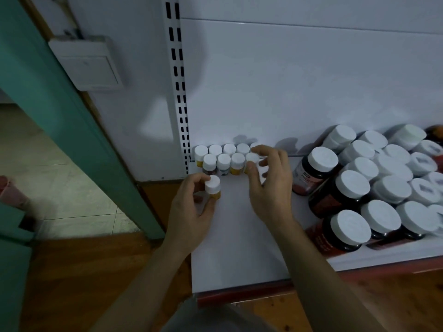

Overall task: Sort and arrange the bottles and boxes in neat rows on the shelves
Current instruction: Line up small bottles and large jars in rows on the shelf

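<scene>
Third row being started at shelf (239,248) back-left corner: small bottle (212,187) pinched by left hand (191,212); second-row end bottle (251,161) gripped by right hand (268,185). Next, judged: held bottle set flush before second row.

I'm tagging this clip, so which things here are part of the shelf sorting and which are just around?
Job:
small white-capped bottles in rows
small bottle in left hand
small bottle under right hand
large dark jars
white shelf

Lying about:
wall box
green door frame
</scene>
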